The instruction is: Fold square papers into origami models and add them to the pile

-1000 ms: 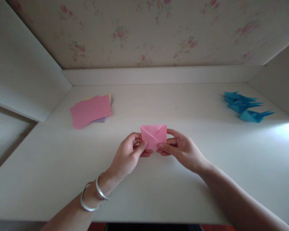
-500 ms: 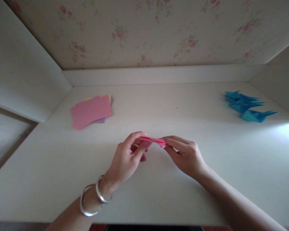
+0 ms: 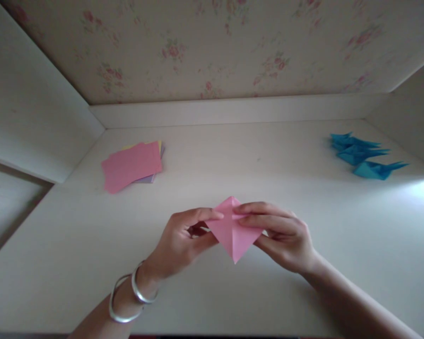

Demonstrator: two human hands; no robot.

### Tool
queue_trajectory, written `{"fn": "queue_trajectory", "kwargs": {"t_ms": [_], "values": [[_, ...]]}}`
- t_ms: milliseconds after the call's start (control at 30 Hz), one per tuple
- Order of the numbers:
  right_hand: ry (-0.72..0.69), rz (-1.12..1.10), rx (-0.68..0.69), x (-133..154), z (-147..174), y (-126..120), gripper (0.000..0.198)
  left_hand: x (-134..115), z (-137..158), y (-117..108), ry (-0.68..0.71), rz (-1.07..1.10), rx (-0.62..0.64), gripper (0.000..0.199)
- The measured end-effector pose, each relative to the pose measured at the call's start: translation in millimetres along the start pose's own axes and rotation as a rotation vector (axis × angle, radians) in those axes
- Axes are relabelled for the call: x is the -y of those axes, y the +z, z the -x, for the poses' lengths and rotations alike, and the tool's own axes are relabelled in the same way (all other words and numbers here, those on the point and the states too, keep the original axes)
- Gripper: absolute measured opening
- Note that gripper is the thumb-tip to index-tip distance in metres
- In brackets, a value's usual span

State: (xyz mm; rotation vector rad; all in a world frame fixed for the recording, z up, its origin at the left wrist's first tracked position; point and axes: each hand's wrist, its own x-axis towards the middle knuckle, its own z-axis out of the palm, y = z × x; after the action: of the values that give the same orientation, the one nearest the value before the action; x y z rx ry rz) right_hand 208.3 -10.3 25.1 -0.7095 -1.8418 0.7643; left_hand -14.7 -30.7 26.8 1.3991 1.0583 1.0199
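Observation:
Between my two hands is a pink folded paper (image 3: pixel 234 235), diamond-shaped, with a crease down its middle and one point toward me. My left hand (image 3: pixel 187 238) pinches its left corner, fingers on top and thumb beneath. On the right side, my right hand (image 3: pixel 282 233) grips it with two fingers laid across the upper face and the thumb under the edge. The back of the paper is hidden from view. Two silver bangles (image 3: pixel 139 287) circle my left wrist.
A stack of pink paper sheets (image 3: pixel 132 165), with yellow and purple ones beneath, lies at the back left of the white table (image 3: pixel 212 160). Several blue folded paper figures (image 3: pixel 372 170) stand in a row at the back right. Floral wallpaper (image 3: pixel 215 52) covers the wall behind.
The pink paper has turned from edge-on to show its broad diamond face. My right fingers now lie over its front, and my left hand has shifted slightly down and left.

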Motion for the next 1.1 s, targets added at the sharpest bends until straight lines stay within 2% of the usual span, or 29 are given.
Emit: {"fn": "queue_trajectory", "kwargs": {"t_ms": [133,300,433,600,733,867,1000,1100], "values": [[-0.049,-0.056,0.066,1,1,-5,0.034,0,1,-2,0.037,-0.002,0.098,0.028],[-0.069,-0.078,0.060,4,0,-8,0.034,-3,-3,-4,0.165,-0.087,0.124,0.034],[-0.084,-0.075,0.046,4,-1,-10,0.023,-8,-5,-6,0.284,-0.166,0.136,0.035],[-0.054,-0.012,0.014,6,0,-11,0.007,-8,-3,-9,0.394,-0.319,0.117,0.019],[0.035,0.026,-0.094,4,1,-5,0.008,-5,-5,-5,0.545,-0.378,0.057,0.020],[0.206,-0.041,-0.173,1,4,3,0.007,-2,-4,-2,0.508,-0.370,0.083,0.026],[0.315,-0.085,-0.191,1,4,7,0.009,0,-2,-1,0.507,-0.418,0.005,0.017],[0.405,-0.135,-0.180,1,4,9,0.014,-1,0,-1,0.426,-0.413,-0.011,0.018]]}}
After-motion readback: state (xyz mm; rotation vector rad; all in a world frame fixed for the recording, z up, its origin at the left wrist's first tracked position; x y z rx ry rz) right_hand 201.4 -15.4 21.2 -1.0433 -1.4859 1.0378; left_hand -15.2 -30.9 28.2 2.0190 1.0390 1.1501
